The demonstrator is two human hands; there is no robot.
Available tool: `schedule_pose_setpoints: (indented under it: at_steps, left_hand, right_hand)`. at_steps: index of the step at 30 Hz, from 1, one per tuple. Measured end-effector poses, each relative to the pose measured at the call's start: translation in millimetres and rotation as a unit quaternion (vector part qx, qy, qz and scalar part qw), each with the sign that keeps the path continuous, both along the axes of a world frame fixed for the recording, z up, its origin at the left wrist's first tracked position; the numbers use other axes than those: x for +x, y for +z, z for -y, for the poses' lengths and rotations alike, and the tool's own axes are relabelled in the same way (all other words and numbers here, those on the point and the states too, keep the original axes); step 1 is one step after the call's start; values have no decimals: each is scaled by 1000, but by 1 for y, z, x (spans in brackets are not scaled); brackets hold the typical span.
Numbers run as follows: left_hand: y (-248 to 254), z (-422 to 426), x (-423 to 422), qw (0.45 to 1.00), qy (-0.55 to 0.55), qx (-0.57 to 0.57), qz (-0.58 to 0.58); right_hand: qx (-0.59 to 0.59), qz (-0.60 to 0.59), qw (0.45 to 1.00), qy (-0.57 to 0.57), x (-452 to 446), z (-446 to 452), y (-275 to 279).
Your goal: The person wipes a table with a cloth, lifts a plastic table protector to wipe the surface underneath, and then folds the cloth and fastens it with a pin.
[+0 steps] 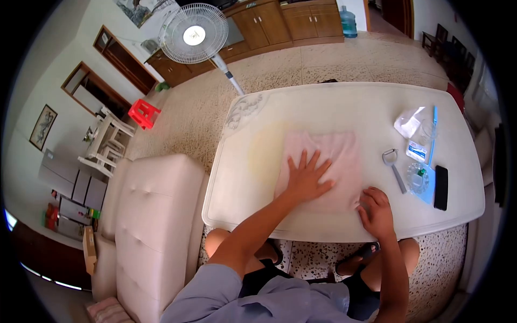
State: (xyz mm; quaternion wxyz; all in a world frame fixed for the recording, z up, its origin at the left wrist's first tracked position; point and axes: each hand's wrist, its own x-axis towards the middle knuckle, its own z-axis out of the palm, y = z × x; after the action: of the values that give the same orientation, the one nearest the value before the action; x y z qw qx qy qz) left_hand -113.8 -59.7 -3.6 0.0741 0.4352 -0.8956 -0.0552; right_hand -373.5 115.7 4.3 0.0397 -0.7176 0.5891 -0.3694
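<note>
A thin pale pink cloth (328, 199), roughly square, lies spread on the cream tabletop (242, 199). My left hand (308, 180) presses on its middle, palm down with the fingers spread. At the cloth's lower right edge is my right hand (378, 212), its fingers curled. The cloth puckers a little at those fingertips, as if pinched there. To the right of the cloth lies a peeler-like tool (396, 169) with a grey handle.
On the table's right are a black phone (440, 187), a glass ashtray (418, 177) on a blue flat thing, a small blue-and-white packet (416, 151) and a white tissue pack (408, 123). A standing fan (194, 35) is beyond the table; a sofa (156, 215) stands left.
</note>
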Motion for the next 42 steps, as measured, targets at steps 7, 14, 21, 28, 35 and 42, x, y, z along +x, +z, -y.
schedule_pose_setpoints:
  at_steps: [7,14,21,28,35,42]
  left_hand:
    - [3,-103,95,998,-26,-7,62]
    - [-4,-83,156,987,115,26,108]
    - [-14,58,157,925,358,38,117]
    - [6,161,58,902,419,79,72]
    - [5,170,-79,963,250,65,81]
    - [-10,81,-113,997,10,2,73]
  right_hand:
    - [-13,17,1000,-1,-1,-6,-5]
    - [-17,15,1000,-4,-1,-5,-6]
    - [-8,-17,1000,-7,-3,-1,-3]
    - [18,-14,1000,-1,-7,2,1]
    - [6,-5,1000,2,-11,2,-2]
    - [-8,-21,1000,9,-13,-1,-10]
